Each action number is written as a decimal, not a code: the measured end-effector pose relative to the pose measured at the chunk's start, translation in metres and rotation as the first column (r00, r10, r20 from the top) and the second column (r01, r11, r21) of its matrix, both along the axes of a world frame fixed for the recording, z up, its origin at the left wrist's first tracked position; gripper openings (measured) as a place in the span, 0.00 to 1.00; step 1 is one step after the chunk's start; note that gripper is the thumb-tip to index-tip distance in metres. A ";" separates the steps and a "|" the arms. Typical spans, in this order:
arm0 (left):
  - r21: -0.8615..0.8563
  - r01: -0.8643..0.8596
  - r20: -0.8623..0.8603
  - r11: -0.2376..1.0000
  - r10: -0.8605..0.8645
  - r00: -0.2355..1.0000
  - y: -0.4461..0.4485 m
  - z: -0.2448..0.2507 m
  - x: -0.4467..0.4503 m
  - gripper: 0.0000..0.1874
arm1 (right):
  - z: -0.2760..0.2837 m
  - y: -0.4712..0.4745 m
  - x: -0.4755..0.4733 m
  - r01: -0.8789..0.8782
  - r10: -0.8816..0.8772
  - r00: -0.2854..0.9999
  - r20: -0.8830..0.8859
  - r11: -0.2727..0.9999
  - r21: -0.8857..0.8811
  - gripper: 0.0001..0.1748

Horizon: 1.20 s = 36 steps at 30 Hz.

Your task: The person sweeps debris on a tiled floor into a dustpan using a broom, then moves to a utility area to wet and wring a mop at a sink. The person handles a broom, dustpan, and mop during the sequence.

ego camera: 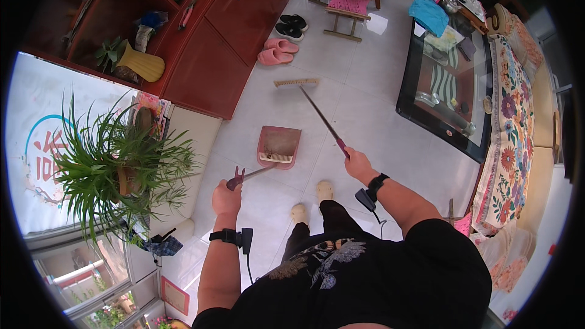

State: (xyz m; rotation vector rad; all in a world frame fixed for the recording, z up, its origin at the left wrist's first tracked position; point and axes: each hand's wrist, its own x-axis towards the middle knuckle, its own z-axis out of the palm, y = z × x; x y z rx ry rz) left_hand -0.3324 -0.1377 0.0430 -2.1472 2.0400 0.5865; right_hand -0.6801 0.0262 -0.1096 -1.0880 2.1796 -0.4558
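Note:
My left hand point(226, 198) grips the dark red handle end of a long-handled dustpan point(279, 139). The pink pan rests on the tiled floor, with a comb-like strip and some dark debris in it. In my right hand point(359, 164) is the handle of a broom point(322, 119), which slants away from me. Its pale bristle head point(296, 83) is beyond the dustpan, not touching it. Small specks lie on the floor near the broom handle. Both of my wrists carry black straps with small devices and cables.
Pink slippers point(278, 51) and black shoes point(291, 27) stand beside a red wooden cabinet point(205, 64). Folding stools with pink woven seats point(348, 2) are farther off. A glass-topped table point(445, 87) stands to the right, a bushy potted plant point(123, 160) to the left.

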 end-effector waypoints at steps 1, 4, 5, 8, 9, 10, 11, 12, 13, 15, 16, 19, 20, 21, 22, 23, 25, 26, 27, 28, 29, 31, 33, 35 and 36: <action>0.005 -0.015 -0.010 1.000 0.015 1.000 0.003 0.001 0.001 0.17 | -0.006 -0.030 0.002 -0.019 0.019 1.000 -0.012 1.000 -0.014 0.19; 0.005 -0.014 -0.004 1.000 0.014 1.000 0.013 0.002 0.006 0.16 | -0.014 -0.109 0.012 -0.012 0.011 1.000 -0.023 0.999 -0.031 0.15; 0.010 -0.028 -0.025 1.000 0.028 0.999 0.015 0.002 0.008 0.16 | -0.016 -0.131 0.017 -0.021 0.021 1.000 -0.003 0.998 -0.057 0.14; 0.025 -0.048 -0.047 0.999 0.050 0.998 0.019 0.002 0.012 0.16 | -0.023 -0.183 0.034 -0.071 0.073 0.995 0.061 0.997 -0.039 0.12; 0.024 -0.057 -0.051 0.998 0.058 0.997 0.019 0.002 0.013 0.16 | -0.026 -0.194 0.040 -0.095 0.096 0.993 0.071 0.995 -0.022 0.12; 0.022 -0.061 -0.051 0.998 0.062 0.997 0.019 0.002 0.013 0.16 | -0.030 -0.200 0.047 -0.150 0.151 0.987 0.059 0.988 -0.032 0.11; 0.015 -0.056 -0.045 0.998 0.057 0.997 0.019 0.001 0.014 0.16 | -0.034 -0.202 0.054 -0.181 0.182 0.981 0.062 0.983 -0.011 0.11; 0.025 -0.066 -0.061 0.997 0.067 0.996 0.020 0.001 0.014 0.16 | -0.037 -0.201 0.059 -0.204 0.203 0.978 0.051 0.979 0.014 0.11; 0.029 -0.069 -0.072 0.997 0.071 0.995 0.020 0.000 0.014 0.16 | -0.040 -0.198 0.063 -0.226 0.224 0.974 0.033 0.972 0.059 0.11; 0.034 -0.063 -0.085 0.997 0.066 0.994 0.023 -0.001 0.015 0.16 | -0.040 -0.179 0.065 -0.278 0.278 0.960 0.022 0.959 0.044 0.13; 0.031 -0.055 -0.085 0.998 0.057 0.995 0.025 -0.002 0.017 0.16 | -0.038 -0.168 0.063 -0.293 0.294 0.956 -0.002 0.954 0.063 0.13; 0.028 -0.031 -0.110 0.999 0.034 0.993 0.034 -0.003 0.025 0.16 | -0.018 -0.131 0.049 -0.344 0.376 0.920 -0.107 0.909 0.236 0.15; 0.029 -0.020 -0.115 0.999 0.024 0.993 0.038 -0.004 0.029 0.16 | -0.009 -0.118 0.041 -0.337 0.381 0.913 -0.145 0.905 0.258 0.15; 0.030 -0.013 -0.148 0.999 0.017 0.989 0.042 -0.006 0.033 0.16 | 0.000 -0.107 0.032 -0.353 0.419 0.891 -0.177 0.882 0.311 0.15; 0.031 0.000 -0.173 1.000 0.006 0.985 0.046 -0.007 0.039 0.16 | 0.010 -0.095 0.023 -0.344 0.423 0.884 -0.199 0.877 0.335 0.15; 0.036 0.013 -0.190 0.999 -0.006 0.982 0.050 -0.008 0.044 0.16 | 0.019 -0.082 0.014 -0.344 0.425 0.878 -0.221 0.880 0.326 0.15; 0.041 0.029 -0.207 0.999 -0.020 0.978 0.063 -0.009 0.058 0.16 | 0.035 -0.048 -0.004 -0.344 0.429 0.866 -0.255 0.884 0.317 0.16; 0.052 0.044 -0.199 0.998 -0.033 0.979 0.070 -0.009 0.065 0.15 | 0.040 -0.026 -0.012 -0.332 0.421 0.874 -0.243 0.882 0.336 0.17; 0.042 0.057 -0.200 0.997 -0.048 0.979 0.076 -0.007 0.073 0.16 | 0.046 -0.006 -0.021 -0.315 0.410 0.881 -0.236 0.881 0.352 0.18; 0.033 0.070 -0.194 0.997 -0.062 0.979 0.084 -0.004 0.081 0.16 | 0.052 0.013 -0.031 -0.296 0.391 0.890 -0.235 0.888 0.353 0.20; 0.023 0.081 -0.187 0.996 -0.075 0.979 0.091 -0.001 0.089 0.16 | 0.058 0.036 -0.038 -0.269 0.364 0.902 -0.234 0.895 0.355 0.22; -0.004 0.081 -0.173 0.997 -0.081 0.982 0.099 0.004 0.106 0.16 | 0.069 0.083 -0.043 -0.185 0.280 0.941 -0.190 0.895 0.406 0.26; -0.028 0.098 -0.172 0.995 -0.102 0.980 0.104 0.009 0.120 0.16 | 0.082 0.133 -0.042 -0.140 0.220 0.964 -0.151 0.898 0.417 0.25; -0.011 0.124 -0.169 0.992 -0.124 0.978 0.107 0.012 0.132 0.15 | 0.094 0.178 -0.033 -0.086 0.162 0.977 -0.138 0.896 0.436 0.25; -0.013 0.141 -0.169 0.990 -0.141 0.975 0.108 0.012 0.136 0.15 | 0.100 0.199 -0.029 -0.070 0.146 0.982 -0.122 0.876 0.478 0.25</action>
